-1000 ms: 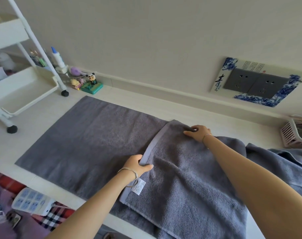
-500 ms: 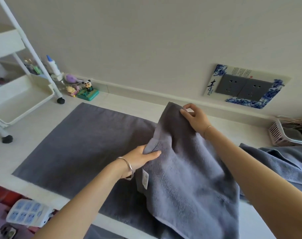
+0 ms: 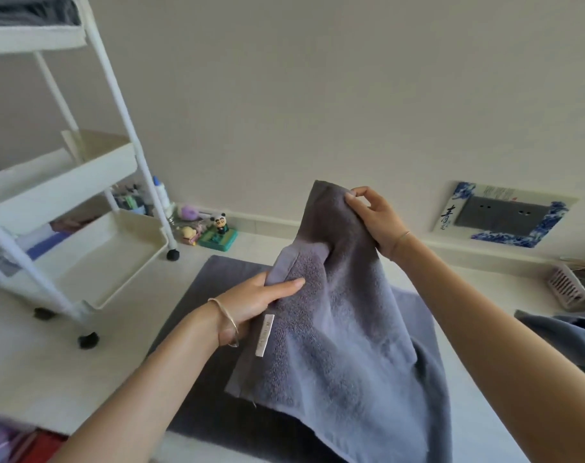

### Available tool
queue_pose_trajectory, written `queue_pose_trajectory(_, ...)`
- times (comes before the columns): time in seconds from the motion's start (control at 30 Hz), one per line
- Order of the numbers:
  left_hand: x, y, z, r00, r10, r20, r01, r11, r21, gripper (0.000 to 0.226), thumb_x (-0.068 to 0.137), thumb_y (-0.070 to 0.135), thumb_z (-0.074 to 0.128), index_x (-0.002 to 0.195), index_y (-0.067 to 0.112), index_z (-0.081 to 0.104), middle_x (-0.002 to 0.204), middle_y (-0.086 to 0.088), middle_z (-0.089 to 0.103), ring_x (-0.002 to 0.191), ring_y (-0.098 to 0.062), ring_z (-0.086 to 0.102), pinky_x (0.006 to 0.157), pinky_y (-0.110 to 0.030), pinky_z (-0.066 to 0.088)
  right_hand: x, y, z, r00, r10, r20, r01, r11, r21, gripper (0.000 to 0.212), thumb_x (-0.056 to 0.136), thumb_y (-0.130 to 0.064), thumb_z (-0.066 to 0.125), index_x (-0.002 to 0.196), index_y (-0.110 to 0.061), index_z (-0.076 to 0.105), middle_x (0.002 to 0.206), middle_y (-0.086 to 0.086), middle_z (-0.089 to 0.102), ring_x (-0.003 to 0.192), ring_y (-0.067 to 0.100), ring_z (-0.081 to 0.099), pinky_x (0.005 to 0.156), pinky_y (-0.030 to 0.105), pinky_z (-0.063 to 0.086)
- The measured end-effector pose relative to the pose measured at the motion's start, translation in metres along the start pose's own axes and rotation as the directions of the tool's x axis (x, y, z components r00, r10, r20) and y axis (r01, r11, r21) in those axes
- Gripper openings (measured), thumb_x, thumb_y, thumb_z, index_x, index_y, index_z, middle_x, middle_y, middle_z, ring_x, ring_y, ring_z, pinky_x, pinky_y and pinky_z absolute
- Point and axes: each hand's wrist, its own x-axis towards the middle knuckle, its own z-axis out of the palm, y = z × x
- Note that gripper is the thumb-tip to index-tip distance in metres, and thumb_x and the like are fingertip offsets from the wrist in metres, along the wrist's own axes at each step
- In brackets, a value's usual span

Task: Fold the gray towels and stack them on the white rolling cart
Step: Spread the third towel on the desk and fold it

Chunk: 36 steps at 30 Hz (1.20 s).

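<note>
Fingers (image 3: 291, 283) of left hand (image 3: 251, 304) pinch the hem of gray towel (image 3: 337, 345); right hand (image 3: 376, 220) pinches its top corner. The towel is held up over mid-bench (image 3: 43, 369). Flat towel (image 3: 217, 279) lies beneath. White cart (image 3: 84, 185) stands at the bench's left edge; its top tray holds folded gray cloth (image 3: 30, 11).

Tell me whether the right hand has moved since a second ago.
Yes, upward. The right hand was below the wall socket; now it pinches the towel level with it.

A small panda figurine (image 3: 221, 222), a blue-framed socket plate (image 3: 505, 213), and what may be a pink basket (image 3: 566, 289).
</note>
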Motion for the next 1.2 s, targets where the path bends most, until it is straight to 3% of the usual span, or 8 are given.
queue_pose_trajectory(0.43, -0.022, -0.036, -0.154, 0.983, -0.065, -0.171, 0.058, 0.997, -0.046, 0.015, 0.087, 0.016, 0.064, 0.102, 0.016, 0.066, 0.091, -0.004, 0.074, 0.08, -0.017, 0.07, 0.073, -0.028, 0.057, 0.047, 0.047, 0.18, 0.994, 0.062, 0.086, -0.04, 0.97, -0.238, 0.016, 0.092, -0.025, 0.059, 0.078, -0.025, 0.053, 0.064, 0.0, 0.059, 0.05, 0.003, 0.054, 0.052, 0.017, 0.045)
queue_pose_trajectory(0.57, -0.006, -0.085, -0.193, 0.956, -0.024, -0.293, 0.117, 0.945, 0.306, 0.019, 0.088, 0.019, 0.064, 0.106, 0.02, 0.062, 0.101, 0.001, 0.069, 0.094, -0.014, 0.064, 0.093, -0.03, 0.049, 0.059, 0.102, 0.212, 0.987, 0.109, 0.12, -0.047, 0.902, -0.429, 0.009, 0.091, -0.022, 0.06, 0.083, -0.024, 0.055, 0.065, -0.002, 0.059, 0.055, 0.01, 0.047, 0.056, 0.024, 0.038)
queue_pose_trajectory(0.6, -0.001, -0.1, -0.202, 0.941, -0.008, -0.338, 0.153, 0.902, 0.405, 0.02, 0.087, 0.022, 0.064, 0.107, 0.018, 0.062, 0.102, -0.001, 0.069, 0.094, -0.016, 0.064, 0.091, -0.031, 0.048, 0.06, 0.117, 0.216, 0.981, 0.15, 0.121, -0.071, 0.866, -0.495, 0.003, 0.091, -0.023, 0.06, 0.091, -0.021, 0.057, 0.07, 0.0, 0.061, 0.06, 0.013, 0.05, 0.059, 0.025, 0.039)
queue_pose_trajectory(0.77, 0.005, -0.162, -0.249, 0.841, -0.041, -0.539, 0.371, 0.77, 0.52, 0.036, 0.085, 0.035, 0.063, 0.111, 0.01, 0.06, 0.111, -0.006, 0.065, 0.103, -0.023, 0.06, 0.09, -0.033, 0.046, 0.054, 0.179, 0.229, 0.924, 0.363, 0.119, -0.139, 0.608, -0.782, 0.049, 0.088, -0.039, 0.06, 0.128, -0.014, 0.045, 0.124, 0.008, 0.058, 0.114, 0.029, 0.054, 0.099, 0.039, 0.043)
queue_pose_trajectory(0.9, 0.007, -0.176, -0.257, 0.843, -0.02, -0.537, 0.356, 0.769, 0.531, 0.041, 0.086, 0.036, 0.063, 0.113, 0.006, 0.056, 0.114, -0.004, 0.06, 0.11, -0.022, 0.056, 0.091, -0.028, 0.04, 0.056, 0.195, 0.236, 0.957, 0.28, 0.082, -0.072, 0.498, -0.864, 0.057, 0.091, -0.043, 0.055, 0.137, -0.014, 0.04, 0.141, 0.01, 0.042, 0.127, 0.032, 0.043, 0.108, 0.045, 0.035)
queue_pose_trajectory(1.0, 0.014, -0.178, -0.257, 0.869, 0.039, -0.494, 0.303, 0.747, 0.591, 0.041, 0.088, 0.029, 0.061, 0.12, 0.004, 0.054, 0.12, -0.006, 0.059, 0.107, -0.017, 0.055, 0.088, -0.025, 0.04, 0.063, 0.203, 0.238, 0.96, 0.277, 0.044, -0.092, 0.46, -0.883, 0.04, 0.09, -0.045, 0.054, 0.117, -0.015, 0.056, 0.124, 0.012, 0.057, 0.112, 0.032, 0.053, 0.098, 0.042, 0.044)
queue_pose_trajectory(1.1, 0.024, -0.177, -0.256, 0.88, 0.136, -0.455, 0.203, 0.758, 0.619, 0.037, 0.087, 0.02, 0.062, 0.122, 0.011, 0.055, 0.118, -0.003, 0.063, 0.105, -0.016, 0.058, 0.088, -0.025, 0.043, 0.065, 0.199, 0.238, 0.997, 0.07, -0.021, -0.063, 0.675, -0.735, 0.018, 0.092, -0.034, 0.055, 0.095, -0.016, 0.058, 0.098, 0.011, 0.067, 0.089, 0.031, 0.059, 0.081, 0.036, 0.048)
queue_pose_trajectory(1.2, 0.03, -0.178, -0.256, 0.861, 0.17, -0.479, 0.221, 0.722, 0.655, 0.036, 0.088, 0.019, 0.06, 0.123, 0.013, 0.055, 0.117, -0.001, 0.063, 0.109, -0.02, 0.058, 0.09, -0.026, 0.042, 0.072, 0.194, 0.234, 0.984, -0.138, -0.116, 0.014, 0.702, -0.712, 0.015, 0.094, -0.029, 0.051, 0.099, -0.017, 0.057, 0.091, 0.011, 0.068, 0.085, 0.034, 0.059, 0.081, 0.041, 0.049)
